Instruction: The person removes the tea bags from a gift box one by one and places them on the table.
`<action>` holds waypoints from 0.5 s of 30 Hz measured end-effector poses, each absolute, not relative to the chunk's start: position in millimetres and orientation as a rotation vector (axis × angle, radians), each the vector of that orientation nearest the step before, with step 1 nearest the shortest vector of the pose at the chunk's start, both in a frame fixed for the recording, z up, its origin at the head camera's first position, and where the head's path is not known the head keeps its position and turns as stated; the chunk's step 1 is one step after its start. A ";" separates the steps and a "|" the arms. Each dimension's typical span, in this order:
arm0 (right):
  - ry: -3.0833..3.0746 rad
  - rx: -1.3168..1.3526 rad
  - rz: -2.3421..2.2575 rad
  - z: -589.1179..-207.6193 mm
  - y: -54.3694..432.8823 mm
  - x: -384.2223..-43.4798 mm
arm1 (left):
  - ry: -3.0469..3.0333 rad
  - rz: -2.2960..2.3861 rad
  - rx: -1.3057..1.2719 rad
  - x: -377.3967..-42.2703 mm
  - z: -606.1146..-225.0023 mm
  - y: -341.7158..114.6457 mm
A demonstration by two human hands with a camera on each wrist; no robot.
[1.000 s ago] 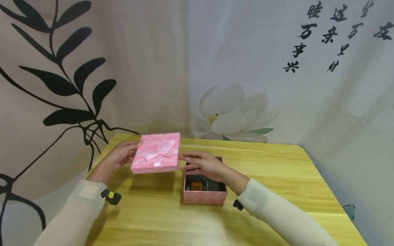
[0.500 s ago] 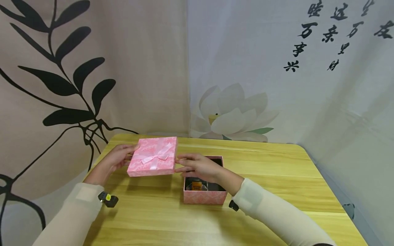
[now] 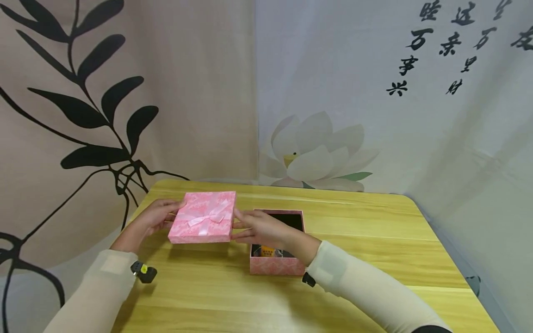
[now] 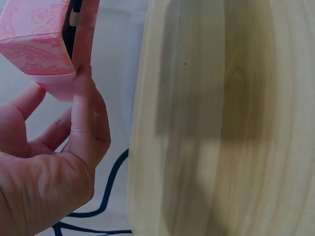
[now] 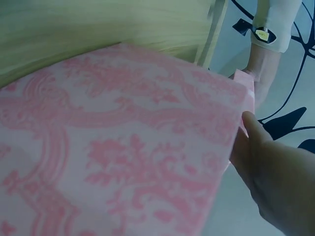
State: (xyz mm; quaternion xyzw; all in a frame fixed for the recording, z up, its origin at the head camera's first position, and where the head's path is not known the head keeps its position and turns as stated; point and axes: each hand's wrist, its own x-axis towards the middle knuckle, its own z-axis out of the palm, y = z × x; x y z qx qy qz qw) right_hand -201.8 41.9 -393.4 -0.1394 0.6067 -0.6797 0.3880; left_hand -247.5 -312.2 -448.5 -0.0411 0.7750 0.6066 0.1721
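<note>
In the head view a pink gift box lid (image 3: 203,217) with a ribbon bow is held above the left half of the table. My left hand (image 3: 158,216) pinches its left edge, and the fingers (image 4: 81,118) show close under it in the left wrist view. At the lid's right edge, my right hand (image 3: 266,229) holds it between thumb and fingers. Just beneath the right hand stands the pink box base (image 3: 276,266), uncovered, with a dark inside. An orange-labelled item (image 3: 267,251) lies in its front part. My right hand and wrist hide some of the box.
A wooden table (image 3: 374,259) bears the box. Behind it hangs a pale curtain (image 3: 200,92) printed with dark leaves, a lotus and characters. In the right wrist view a pink patterned surface (image 5: 118,147) fills much of the frame.
Both hands have moved the lid a little left and down, toward the near side, away from over the box. The box base has stayed in place.
</note>
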 end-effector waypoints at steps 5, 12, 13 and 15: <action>1.501 -0.352 -1.729 -393.6 34.4 -200.6 | 2.200 1.690 -0.092 -246.7 -452.7 -316.4; 1.537 -0.239 -1.707 -396.8 23.6 -197.1 | 2.163 1.674 -0.118 -246.2 -458.0 -322.0; 1.533 -0.228 -1.706 -397.6 22.2 -196.6 | 2.155 1.677 -0.121 -245.8 -458.5 -322.4; 1.523 -0.217 -1.703 -398.7 19.8 -195.2 | 2.143 1.679 -0.115 -244.9 -459.3 -323.4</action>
